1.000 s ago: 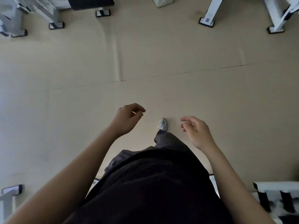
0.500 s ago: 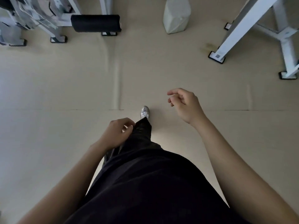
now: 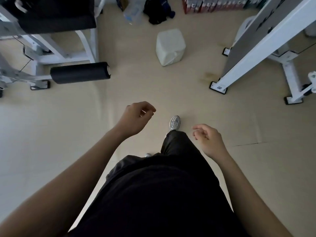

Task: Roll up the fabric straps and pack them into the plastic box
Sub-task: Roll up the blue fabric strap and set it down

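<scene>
While the left hand [image 3: 136, 118] and right hand [image 3: 208, 139] are hanging loosely curled and empty beside a silver sneaker [image 3: 174, 123], a white container [image 3: 170, 47] is standing farther off, the clear plastic box [image 3: 132, 11] sitting beyond it beside dark fabric [image 3: 158, 11]

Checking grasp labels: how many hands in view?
2: the left hand is left of the silver shoe, the right hand right of it. Both are loosely curled, holding nothing. Neither is hidden.

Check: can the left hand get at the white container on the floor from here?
Probably not yet. The left hand hangs empty, well short of the white container; only bare floor lies between, so nothing blocks it, but it likely needs steps forward and a bend.
</scene>
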The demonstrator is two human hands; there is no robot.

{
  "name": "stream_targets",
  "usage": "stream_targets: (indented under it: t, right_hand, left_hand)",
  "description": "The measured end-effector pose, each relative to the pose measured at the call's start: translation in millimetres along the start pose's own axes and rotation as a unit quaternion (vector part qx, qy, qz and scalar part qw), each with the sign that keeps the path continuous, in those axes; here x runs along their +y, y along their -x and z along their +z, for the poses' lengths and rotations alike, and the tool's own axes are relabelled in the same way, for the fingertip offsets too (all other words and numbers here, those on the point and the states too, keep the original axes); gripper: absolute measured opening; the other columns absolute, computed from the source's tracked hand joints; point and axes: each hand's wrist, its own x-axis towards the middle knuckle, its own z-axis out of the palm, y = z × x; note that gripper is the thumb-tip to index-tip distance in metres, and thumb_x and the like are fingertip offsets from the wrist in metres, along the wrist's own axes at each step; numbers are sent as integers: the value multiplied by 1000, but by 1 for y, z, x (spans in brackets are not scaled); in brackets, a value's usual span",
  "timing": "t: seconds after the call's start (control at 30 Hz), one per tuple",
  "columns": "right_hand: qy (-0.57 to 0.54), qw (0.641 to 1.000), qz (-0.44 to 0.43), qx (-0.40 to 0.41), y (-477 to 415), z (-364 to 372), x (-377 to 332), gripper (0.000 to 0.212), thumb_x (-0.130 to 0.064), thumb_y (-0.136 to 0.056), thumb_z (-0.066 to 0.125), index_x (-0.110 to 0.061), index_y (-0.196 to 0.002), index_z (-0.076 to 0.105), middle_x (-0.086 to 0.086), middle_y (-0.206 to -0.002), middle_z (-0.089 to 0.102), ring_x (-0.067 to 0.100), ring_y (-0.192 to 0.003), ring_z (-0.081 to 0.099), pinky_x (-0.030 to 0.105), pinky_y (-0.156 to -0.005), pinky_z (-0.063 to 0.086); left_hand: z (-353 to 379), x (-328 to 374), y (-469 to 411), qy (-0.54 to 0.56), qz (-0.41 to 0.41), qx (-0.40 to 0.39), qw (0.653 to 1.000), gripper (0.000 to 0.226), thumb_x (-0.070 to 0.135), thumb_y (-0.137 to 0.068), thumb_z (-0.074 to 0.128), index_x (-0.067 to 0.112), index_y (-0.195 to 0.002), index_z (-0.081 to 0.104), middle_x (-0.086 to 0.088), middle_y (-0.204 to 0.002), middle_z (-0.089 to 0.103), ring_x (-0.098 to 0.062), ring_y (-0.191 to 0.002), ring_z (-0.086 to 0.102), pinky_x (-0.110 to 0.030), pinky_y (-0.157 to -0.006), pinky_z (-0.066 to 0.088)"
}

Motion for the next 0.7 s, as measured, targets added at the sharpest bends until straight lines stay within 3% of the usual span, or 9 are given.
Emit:
stream_targets:
  t: [0.27,0.4,0.57,0.63,0.7]
  right_hand:
    - [0,999,-34,-16,-234,-80,-84,25,-14,-102,58,-28,-112,76,-3,-97,79,21,-94,75,49,-98,58]
    - [11,995,-78,-63,-342,-116,-165,26,-18,-102,56,-36,-108,74,-5,-91,79,17,-88,75,45,-92,60]
    - [11,981,-168,-97,-462,-131,-282,23,-31,-97,55,-34,-111,73,-1,-90,77,19,-85,72,39,-85,59]
    - [5,977,-186,-102,-511,-130,-321,23,-26,-98,58,-29,-113,75,3,-92,77,23,-86,73,41,-85,59]
    - [9,976,-189,-106,-561,-126,-353,23,-19,-101,58,-26,-115,76,5,-94,78,27,-89,73,45,-85,60]
  left_hand:
    - [-51,59,-220,-12,-36,30,999,20,20,-103,58,27,-107,77,10,-100,77,-8,-86,74,-27,-80,55]
    - [-75,73,-278,-68,-48,1,997,22,21,-104,59,26,-116,76,15,-106,76,-2,-92,70,-24,-83,52]
    - [-109,80,-342,-71,-75,19,994,21,20,-103,61,23,-117,77,15,-106,78,1,-95,70,-21,-89,56]
    - [-123,79,-383,-66,-87,23,994,21,17,-103,62,21,-116,78,13,-106,78,1,-92,70,-24,-89,56]
    - [-140,76,-436,-58,-91,28,994,20,16,-102,63,20,-115,78,11,-105,78,0,-90,70,-18,-85,54]
